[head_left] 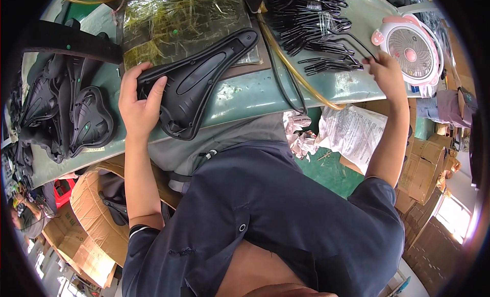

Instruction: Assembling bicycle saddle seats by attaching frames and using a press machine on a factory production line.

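My left hand [141, 102] grips the wide rear end of a black bicycle saddle shell [196, 85], thumb on top and fingers round its far side. The shell lies underside up at the table's near edge, its narrow nose pointing away to the right. In my right hand [388, 75], off to the right, the fingers are closed on one end of a black bent saddle rail [357, 43]. That rail slants over a pile of similar black rails [301, 29], some bundled with clear wrap.
A pink and white fan [409, 51] stands right of the rails. Several black saddle shells [92, 118] are stacked at left. A yellow hose [291, 67] and black cable cross the green table [240, 100]. A tape-covered board [178, 21] lies behind. Cardboard boxes [421, 164] stand at right.
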`<action>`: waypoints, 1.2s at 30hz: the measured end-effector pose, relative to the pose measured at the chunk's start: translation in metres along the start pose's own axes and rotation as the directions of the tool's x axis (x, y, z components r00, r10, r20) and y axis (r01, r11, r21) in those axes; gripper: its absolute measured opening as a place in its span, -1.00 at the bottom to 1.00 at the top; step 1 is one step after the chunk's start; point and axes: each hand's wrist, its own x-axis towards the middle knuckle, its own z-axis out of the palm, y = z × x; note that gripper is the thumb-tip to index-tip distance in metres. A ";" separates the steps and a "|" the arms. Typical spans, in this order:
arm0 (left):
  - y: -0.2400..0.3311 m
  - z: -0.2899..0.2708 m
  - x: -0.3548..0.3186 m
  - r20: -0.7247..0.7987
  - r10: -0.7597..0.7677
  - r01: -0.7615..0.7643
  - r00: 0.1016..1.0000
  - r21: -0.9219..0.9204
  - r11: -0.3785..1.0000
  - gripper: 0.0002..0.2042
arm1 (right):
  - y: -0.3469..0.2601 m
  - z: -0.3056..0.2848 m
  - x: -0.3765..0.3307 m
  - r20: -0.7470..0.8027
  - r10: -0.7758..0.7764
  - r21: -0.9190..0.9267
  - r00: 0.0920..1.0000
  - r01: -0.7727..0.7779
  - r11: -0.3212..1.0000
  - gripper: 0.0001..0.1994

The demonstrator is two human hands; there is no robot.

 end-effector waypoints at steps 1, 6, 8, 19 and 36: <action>0.000 -0.001 -0.001 -0.005 0.004 -0.004 1.000 0.003 1.000 -0.61 | 0.011 0.002 -0.009 0.003 -0.005 -0.002 1.000 0.005 1.000 -0.72; 0.006 -0.002 -0.001 -0.004 0.004 -0.004 1.000 0.009 1.000 -0.65 | -0.002 0.024 -0.082 -0.392 -0.370 0.348 0.842 0.509 0.788 -0.14; 0.017 0.001 0.001 0.037 0.014 -0.013 0.999 -0.041 0.999 -0.68 | -0.010 0.052 -0.085 -0.330 -0.395 0.517 0.857 0.515 0.684 -0.15; 0.019 0.041 -0.028 -0.150 -0.187 0.125 0.971 -0.352 0.928 -0.74 | -0.148 0.163 -0.121 -0.052 -0.835 0.453 0.548 0.758 0.469 -0.21; 0.011 0.054 -0.027 -0.325 -0.177 0.039 0.929 -0.389 0.920 -0.73 | -0.171 0.198 -0.105 -0.283 -0.898 0.153 0.338 0.940 0.306 -0.72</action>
